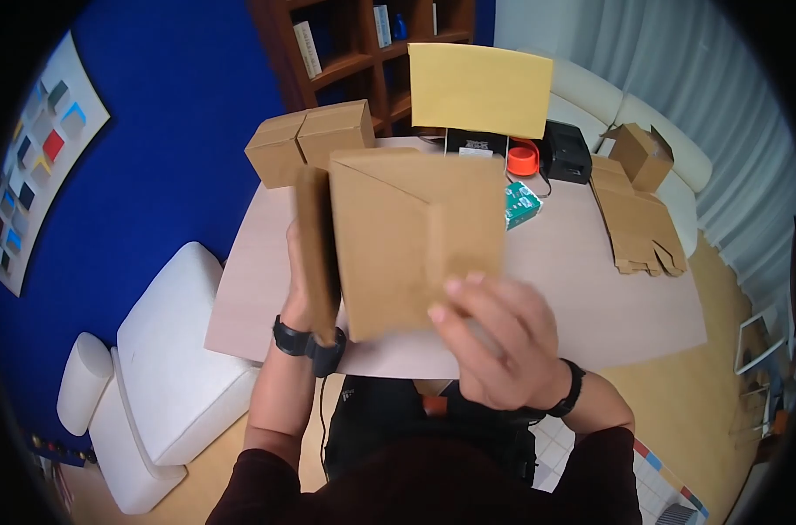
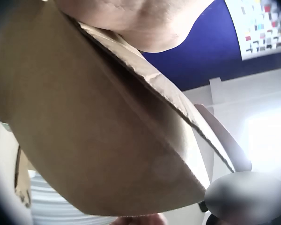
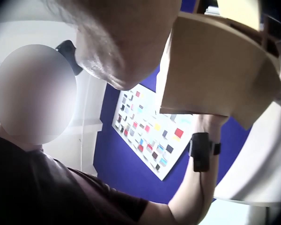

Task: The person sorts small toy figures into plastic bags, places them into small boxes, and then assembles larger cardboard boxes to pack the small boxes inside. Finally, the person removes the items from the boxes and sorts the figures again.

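Note:
A brown cardboard box [image 1: 420,245], partly folded, is held up over the near part of the table. One flap [image 1: 315,254] stands out along its left side, with a dark gap between flap and body. My left hand [image 1: 296,276] grips the box from the left; its fingers are hidden behind the flap. In the left wrist view, the box's broad panel [image 2: 98,136] and a rough cut edge lie just below the palm. My right hand [image 1: 507,346], slightly blurred, has loosely bent, spread fingers with the tips at the panel's lower right corner.
On the table [image 1: 608,315] stand a closed carton [image 1: 310,140] at back left, a yellow board [image 1: 481,92], an orange round object [image 1: 522,159], a black device [image 1: 566,153] and a green pack [image 1: 522,206]. Flattened cardboard [image 1: 638,219] lies at right beside an open carton [image 1: 640,157].

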The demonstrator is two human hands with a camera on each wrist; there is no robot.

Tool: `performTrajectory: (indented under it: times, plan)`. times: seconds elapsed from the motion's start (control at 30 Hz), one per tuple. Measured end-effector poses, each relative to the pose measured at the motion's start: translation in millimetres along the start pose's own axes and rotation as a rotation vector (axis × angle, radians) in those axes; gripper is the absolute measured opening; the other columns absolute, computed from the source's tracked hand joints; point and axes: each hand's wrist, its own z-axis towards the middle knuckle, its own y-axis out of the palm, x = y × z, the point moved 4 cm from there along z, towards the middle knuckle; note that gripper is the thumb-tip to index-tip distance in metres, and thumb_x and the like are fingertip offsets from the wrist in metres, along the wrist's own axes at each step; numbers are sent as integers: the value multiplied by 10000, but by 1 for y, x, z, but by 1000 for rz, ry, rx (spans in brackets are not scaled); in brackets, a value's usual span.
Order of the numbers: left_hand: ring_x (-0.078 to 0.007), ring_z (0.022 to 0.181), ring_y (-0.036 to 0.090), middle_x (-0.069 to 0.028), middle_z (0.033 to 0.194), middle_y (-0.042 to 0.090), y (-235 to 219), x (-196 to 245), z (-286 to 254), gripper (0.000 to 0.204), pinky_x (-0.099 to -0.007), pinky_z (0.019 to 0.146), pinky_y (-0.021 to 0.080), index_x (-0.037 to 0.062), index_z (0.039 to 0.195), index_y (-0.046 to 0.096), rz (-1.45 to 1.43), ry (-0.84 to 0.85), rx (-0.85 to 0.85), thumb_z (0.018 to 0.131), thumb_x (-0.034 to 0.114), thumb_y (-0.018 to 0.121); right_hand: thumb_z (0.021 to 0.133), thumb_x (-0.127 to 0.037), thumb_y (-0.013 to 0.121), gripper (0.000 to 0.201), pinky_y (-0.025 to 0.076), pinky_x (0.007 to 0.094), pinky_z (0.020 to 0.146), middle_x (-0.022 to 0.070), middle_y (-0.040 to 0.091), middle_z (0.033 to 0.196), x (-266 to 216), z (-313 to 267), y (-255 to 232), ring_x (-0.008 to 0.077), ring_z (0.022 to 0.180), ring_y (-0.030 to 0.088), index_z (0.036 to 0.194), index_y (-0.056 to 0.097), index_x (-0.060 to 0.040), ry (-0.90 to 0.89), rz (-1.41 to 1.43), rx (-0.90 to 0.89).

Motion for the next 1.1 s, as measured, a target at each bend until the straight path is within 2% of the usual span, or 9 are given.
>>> performTrajectory:
  times: [0.07, 0.23, 0.43, 0.5, 0.63, 0.73, 0.83, 1.0, 1.1]
  plan:
    - [-131, 1186, 661, -100, 1333, 714, 52, 25, 1, 462, -289, 965, 566, -48, 1466, 614, 194, 53, 73, 1152, 284, 541, 832, -75, 706, 267, 581, 451, 893, 189, 705, 1091, 13, 14, -2, 326, 1081, 658, 1081, 749, 11, 10, -67, -48]
    - [-142, 1178, 665, -118, 1347, 712, 52, 30, -10, 469, -288, 1033, 517, -69, 1489, 587, 514, 249, 85, 1147, 251, 555, 786, -203, 795, 281, 544, 422, 759, 139, 649, 912, 25, -13, 5, 309, 925, 651, 969, 711, -7, 53, -57, -261]
    - [-145, 1155, 678, -132, 1323, 726, 43, 52, -22, 459, -290, 1022, 522, -74, 1486, 588, 597, 423, 260, 1135, 222, 586, 922, -312, 782, 320, 542, 436, 615, 72, 637, 709, 35, -38, -4, 319, 610, 665, 979, 716, -4, 585, 79, -337]
    - [-151, 1168, 670, -142, 1338, 721, 51, 52, -24, 460, -298, 1043, 508, -82, 1484, 587, 572, 467, 276, 1130, 211, 594, 953, -335, 762, 367, 559, 462, 720, 133, 711, 898, 38, -40, -6, 337, 833, 716, 1077, 722, 8, 642, 61, -527]
    - [-155, 1167, 674, -157, 1343, 725, 73, 49, -37, 454, -303, 1044, 509, -77, 1494, 579, 697, 523, 196, 1137, 203, 579, 1005, -374, 727, 660, 485, 469, 1080, 272, 601, 1376, 54, -54, 6, 380, 1338, 558, 1474, 525, 44, 717, 229, -328]
    - [-162, 1175, 673, -162, 1348, 723, 79, 46, -37, 448, -306, 1044, 511, -76, 1495, 579, 711, 563, 199, 1136, 191, 581, 961, -421, 826, 822, 444, 407, 1162, 159, 595, 1447, 64, -66, 21, 225, 1428, 507, 1529, 444, 34, 976, 1229, 182]
    - [-174, 1182, 676, -164, 1353, 720, 77, 43, -35, 437, -309, 1049, 509, -77, 1488, 585, 701, 578, 250, 1132, 177, 589, 923, -308, 880, 803, 502, 373, 1100, 129, 653, 1382, 68, -55, 4, 202, 1311, 609, 1516, 461, 34, 1035, 1155, 134]
    - [-176, 1174, 675, -152, 1350, 711, 78, 40, -34, 419, -308, 1055, 504, -82, 1482, 585, 675, 543, 345, 1125, 136, 590, 971, -86, 775, 175, 554, 258, 888, 110, 770, 1081, 80, -55, -13, 107, 1005, 688, 1077, 766, 53, 1112, 1121, 274]
    - [-239, 1222, 591, -142, 1387, 556, 79, 36, -64, 461, -368, 1047, 493, -34, 1493, 547, 998, 944, 398, 1036, -88, 542, 968, -58, 757, 174, 563, 338, 909, 99, 750, 963, 82, -52, -27, 165, 998, 729, 1107, 759, 47, 935, 737, 358]
